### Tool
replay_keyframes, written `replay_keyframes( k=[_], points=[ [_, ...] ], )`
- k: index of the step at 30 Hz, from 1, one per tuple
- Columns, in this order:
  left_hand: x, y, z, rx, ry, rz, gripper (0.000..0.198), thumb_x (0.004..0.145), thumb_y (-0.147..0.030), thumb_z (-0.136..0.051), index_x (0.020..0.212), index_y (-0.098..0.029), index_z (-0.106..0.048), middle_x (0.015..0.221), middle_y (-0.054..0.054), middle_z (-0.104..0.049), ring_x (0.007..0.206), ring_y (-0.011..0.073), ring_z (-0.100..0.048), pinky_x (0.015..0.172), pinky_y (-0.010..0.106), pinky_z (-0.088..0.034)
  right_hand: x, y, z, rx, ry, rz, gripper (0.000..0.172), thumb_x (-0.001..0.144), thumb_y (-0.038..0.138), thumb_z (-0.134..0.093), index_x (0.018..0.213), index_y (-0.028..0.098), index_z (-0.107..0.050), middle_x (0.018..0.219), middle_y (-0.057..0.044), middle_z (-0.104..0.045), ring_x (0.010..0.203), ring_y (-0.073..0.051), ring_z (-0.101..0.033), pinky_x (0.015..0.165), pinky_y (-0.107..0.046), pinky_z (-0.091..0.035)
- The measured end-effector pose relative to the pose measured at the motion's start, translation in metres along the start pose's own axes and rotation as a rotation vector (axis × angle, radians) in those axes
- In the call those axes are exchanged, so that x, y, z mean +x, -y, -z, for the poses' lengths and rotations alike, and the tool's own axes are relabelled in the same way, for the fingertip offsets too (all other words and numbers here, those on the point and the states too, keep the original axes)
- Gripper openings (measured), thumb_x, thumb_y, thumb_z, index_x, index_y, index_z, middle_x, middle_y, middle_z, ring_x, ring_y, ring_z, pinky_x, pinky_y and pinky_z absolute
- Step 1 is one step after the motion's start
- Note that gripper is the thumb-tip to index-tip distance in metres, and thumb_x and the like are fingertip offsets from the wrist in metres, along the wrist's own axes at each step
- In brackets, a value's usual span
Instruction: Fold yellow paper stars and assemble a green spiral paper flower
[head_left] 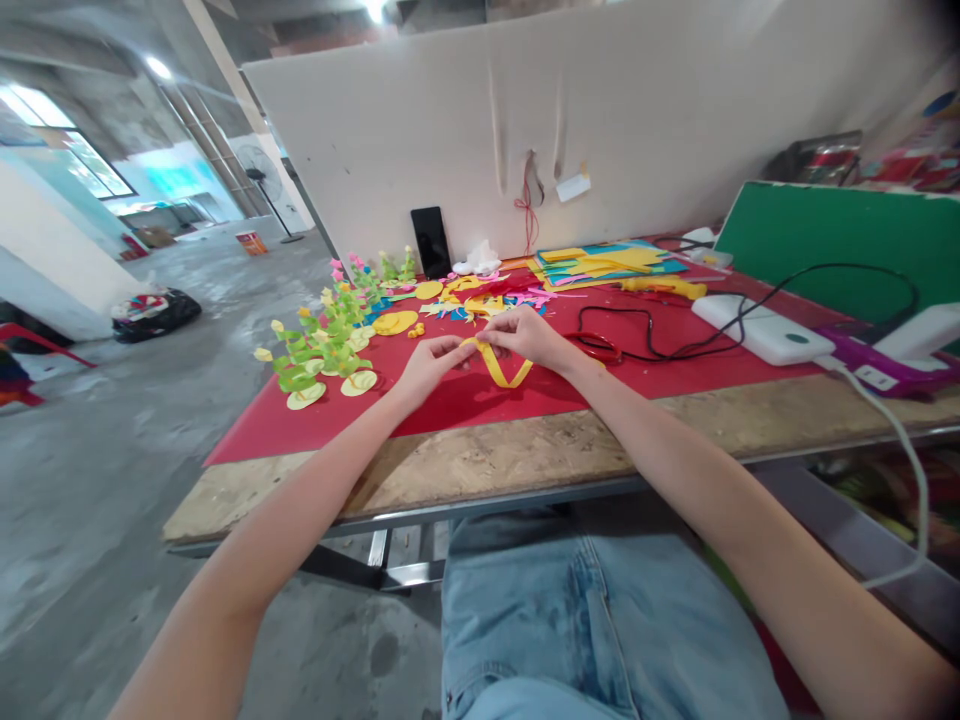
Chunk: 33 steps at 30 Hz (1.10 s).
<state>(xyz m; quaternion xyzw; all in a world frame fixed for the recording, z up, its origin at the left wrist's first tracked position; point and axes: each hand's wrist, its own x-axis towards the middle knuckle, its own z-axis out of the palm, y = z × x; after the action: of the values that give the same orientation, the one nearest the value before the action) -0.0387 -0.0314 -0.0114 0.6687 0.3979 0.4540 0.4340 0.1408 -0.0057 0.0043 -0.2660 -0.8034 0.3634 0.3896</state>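
Observation:
A yellow strip (pixel 501 374) hangs in a loop below my hands, over the near part of the red mat (pixel 420 400). One end is pinched between the closed fingers of my left hand (pixel 435 362). Close beside it, my right hand (pixel 525 338) also has its fingers closed on the strip. Small yellow pieces (pixel 416 330) lie just beyond my left hand, next to a yellow disc (pixel 395 322). Red-handled scissors (pixel 596 346), partly hidden by my right wrist, rest on the mat.
Green paper plants (pixel 322 345) on round bases stand at the left. A phone (pixel 430 243) leans on the back panel, behind scattered paper scraps (pixel 480 295). On the right are a yellow glue gun (pixel 667 288), a black cable (pixel 652 345), a white power strip (pixel 761 328) and a green board (pixel 840 250).

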Motion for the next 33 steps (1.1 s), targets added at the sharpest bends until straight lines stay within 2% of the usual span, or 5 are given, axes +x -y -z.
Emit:
replay_keyframes(
  k=[6,12,20,26,33],
  points=[
    [0.002,0.005,0.002,0.028,-0.035,0.000,0.029,0.061,-0.039,-0.070,0.074,-0.014,-0.066,0.059,-0.001,-0.060,0.058,0.0096,-0.052,0.062,0.022,-0.042,0.001,-0.002,-0.004,0.071,-0.016,0.000,0.030,0.073,0.037,-0.057,0.060,0.010,-0.056,0.047,0.002,-0.052,0.041,-0.005,-0.047,0.044,-0.018,-0.038],
    [0.004,0.005,0.000,-0.098,-0.017,-0.035,0.023,0.061,-0.033,-0.071,0.071,-0.014,-0.064,0.061,-0.002,-0.058,0.058,0.0084,-0.051,0.062,0.022,-0.041,0.002,-0.006,-0.006,0.083,-0.043,0.035,0.028,0.076,0.034,-0.055,0.061,0.010,-0.056,0.048,0.002,-0.052,0.043,-0.005,-0.048,0.046,-0.018,-0.039],
    [0.003,0.004,0.000,-0.099,-0.034,-0.031,0.022,0.061,-0.032,-0.071,0.069,-0.013,-0.064,0.061,-0.001,-0.059,0.059,0.0088,-0.052,0.062,0.022,-0.041,0.001,0.000,-0.005,0.113,0.008,-0.020,0.037,0.083,0.039,-0.045,0.058,0.012,-0.051,0.049,0.001,-0.053,0.045,-0.006,-0.050,0.048,-0.019,-0.041],
    [0.005,0.008,0.001,-0.102,-0.020,-0.038,0.022,0.062,-0.030,-0.070,0.075,-0.014,-0.065,0.064,-0.001,-0.060,0.060,0.0090,-0.052,0.064,0.023,-0.041,-0.002,0.006,0.000,0.116,0.071,-0.069,0.016,0.076,0.024,-0.055,0.069,0.010,-0.058,0.052,0.002,-0.053,0.047,-0.005,-0.049,0.050,-0.018,-0.041],
    [0.001,0.007,-0.001,-0.047,0.031,-0.028,0.027,0.066,-0.037,-0.066,0.078,-0.013,-0.065,0.068,0.001,-0.062,0.064,0.0114,-0.054,0.066,0.025,-0.044,0.000,0.002,-0.001,0.172,0.096,-0.084,0.015,0.076,0.020,-0.054,0.067,0.009,-0.058,0.051,0.002,-0.053,0.046,-0.005,-0.049,0.048,-0.018,-0.039]
  ],
)
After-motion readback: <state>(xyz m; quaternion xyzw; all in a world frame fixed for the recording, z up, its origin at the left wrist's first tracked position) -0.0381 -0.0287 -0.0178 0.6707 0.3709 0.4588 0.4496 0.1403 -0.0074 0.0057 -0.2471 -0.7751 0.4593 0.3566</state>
